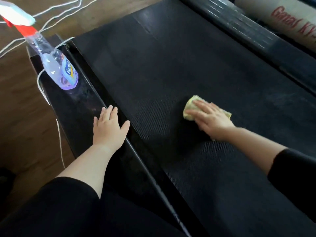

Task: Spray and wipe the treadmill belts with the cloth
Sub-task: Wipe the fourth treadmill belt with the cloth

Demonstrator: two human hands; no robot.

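The black treadmill belt [162, 74] fills the middle of the view. On it lies a yellow-green cloth [190, 103], and my right hand [211, 119] presses flat on the cloth with straight fingers. My left hand [109, 127] rests open on the treadmill's glossy left side rail [75, 106], fingers spread, holding nothing. A clear spray bottle [56, 65] with a red and white trigger head stands on that same rail, farther away, apart from both hands.
White cables [58, 7] trail across the wooden floor [22, 108] at the left and along the rail's edge. The ribbed right side rail [253, 36] runs at the upper right, with a white roll bearing red lettering [287, 16] beyond it.
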